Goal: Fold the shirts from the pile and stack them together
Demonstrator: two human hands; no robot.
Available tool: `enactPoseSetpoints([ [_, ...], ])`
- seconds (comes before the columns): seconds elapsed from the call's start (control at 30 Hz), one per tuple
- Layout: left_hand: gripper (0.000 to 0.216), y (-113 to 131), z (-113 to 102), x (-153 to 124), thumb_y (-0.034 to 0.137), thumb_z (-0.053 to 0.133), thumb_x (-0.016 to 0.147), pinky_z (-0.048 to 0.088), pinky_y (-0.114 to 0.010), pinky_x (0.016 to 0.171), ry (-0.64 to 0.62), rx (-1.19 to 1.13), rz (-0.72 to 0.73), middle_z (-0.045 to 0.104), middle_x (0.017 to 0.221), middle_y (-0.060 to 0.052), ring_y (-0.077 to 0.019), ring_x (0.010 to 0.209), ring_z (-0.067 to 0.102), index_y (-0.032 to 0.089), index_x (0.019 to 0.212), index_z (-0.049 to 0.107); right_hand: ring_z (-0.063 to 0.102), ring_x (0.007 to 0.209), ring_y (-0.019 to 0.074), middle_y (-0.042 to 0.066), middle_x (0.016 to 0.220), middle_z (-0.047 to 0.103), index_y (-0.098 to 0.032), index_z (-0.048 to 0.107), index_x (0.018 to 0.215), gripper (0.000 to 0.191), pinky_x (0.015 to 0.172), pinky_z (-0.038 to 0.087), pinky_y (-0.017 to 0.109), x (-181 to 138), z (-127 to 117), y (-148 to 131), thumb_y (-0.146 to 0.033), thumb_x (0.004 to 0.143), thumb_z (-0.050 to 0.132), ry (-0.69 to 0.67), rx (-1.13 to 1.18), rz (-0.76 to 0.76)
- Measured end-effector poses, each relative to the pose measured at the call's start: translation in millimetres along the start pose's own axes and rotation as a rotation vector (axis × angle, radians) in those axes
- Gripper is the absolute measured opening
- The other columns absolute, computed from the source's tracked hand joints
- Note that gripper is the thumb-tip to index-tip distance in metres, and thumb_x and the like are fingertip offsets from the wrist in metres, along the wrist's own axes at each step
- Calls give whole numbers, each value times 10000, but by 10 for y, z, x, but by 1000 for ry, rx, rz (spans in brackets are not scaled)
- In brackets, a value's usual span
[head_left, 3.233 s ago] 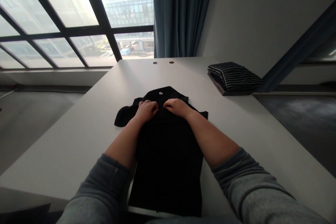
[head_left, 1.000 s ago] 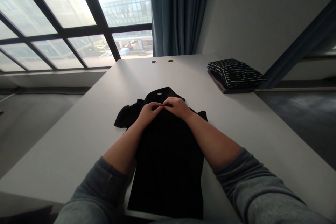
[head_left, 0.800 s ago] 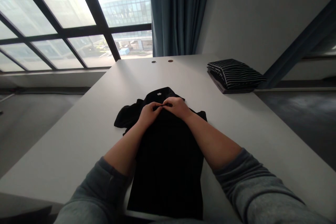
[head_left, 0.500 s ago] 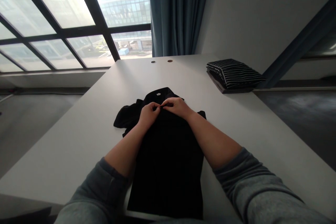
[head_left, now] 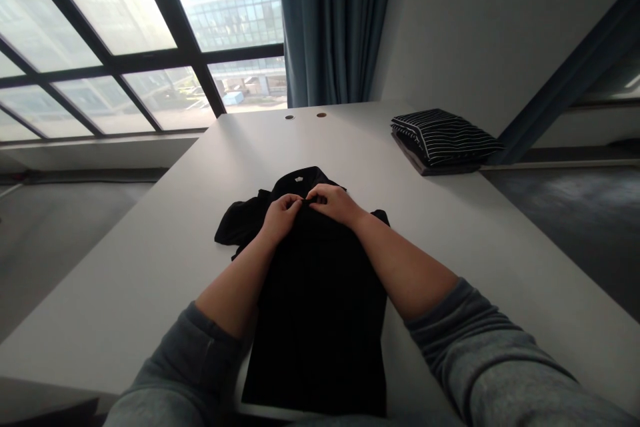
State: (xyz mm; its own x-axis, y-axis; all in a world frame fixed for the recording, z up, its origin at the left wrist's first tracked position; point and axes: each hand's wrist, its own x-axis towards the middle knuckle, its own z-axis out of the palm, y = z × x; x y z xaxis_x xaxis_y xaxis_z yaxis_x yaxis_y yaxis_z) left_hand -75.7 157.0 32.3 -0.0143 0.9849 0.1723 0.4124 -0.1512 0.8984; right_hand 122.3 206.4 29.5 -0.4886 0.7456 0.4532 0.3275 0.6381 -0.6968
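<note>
A black shirt [head_left: 315,307] lies lengthwise on the white table [head_left: 150,240], collar at the far end with a small white label. Its left sleeve is bunched out to the side. My left hand [head_left: 281,213] and my right hand [head_left: 334,202] meet just below the collar. Both pinch the cloth at the shirt's front, fingertips nearly touching each other. What lies between the fingertips is too small and dark to make out. Grey sleeves cover both forearms near the bottom of the picture.
A folded black-and-white striped garment [head_left: 443,139] lies on a stack at the table's far right edge. Two small round holes [head_left: 305,116] sit near the far edge. Large windows are at the left, a blue curtain [head_left: 330,20] behind the table.
My hands have stayed at the shirt's front below the collar, fingertips drawn closer together than 3 seconds ago. The view has shifted slightly.
</note>
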Motion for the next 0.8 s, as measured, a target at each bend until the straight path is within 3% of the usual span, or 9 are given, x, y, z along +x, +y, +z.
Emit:
enactPoseSetpoints([
  [0.37,181,-70,-44,27,343,602,887,513,-294,757,-165,54,-4,734,893,-17,-190,835,648,220,921,729,608,699,115,-15,816,711,-187,766,924,177,687,471,234,-9,15,62,-120,776,695,-121,56,67],
  [0.63,174,-64,-16,21,301,565,933,507,-336,852,-119,115,28,743,945,-31,-214,913,670,218,925,717,615,703,123,4,840,723,-177,768,993,177,679,471,241,-16,-14,72,-229,829,724,-181,76,86],
  [0.8,172,-82,6,31,292,554,950,513,-333,892,-90,75,35,741,979,-36,-212,962,675,214,934,706,601,720,127,14,873,707,-167,738,976,153,689,474,248,8,22,-2,-160,832,688,-151,17,42],
])
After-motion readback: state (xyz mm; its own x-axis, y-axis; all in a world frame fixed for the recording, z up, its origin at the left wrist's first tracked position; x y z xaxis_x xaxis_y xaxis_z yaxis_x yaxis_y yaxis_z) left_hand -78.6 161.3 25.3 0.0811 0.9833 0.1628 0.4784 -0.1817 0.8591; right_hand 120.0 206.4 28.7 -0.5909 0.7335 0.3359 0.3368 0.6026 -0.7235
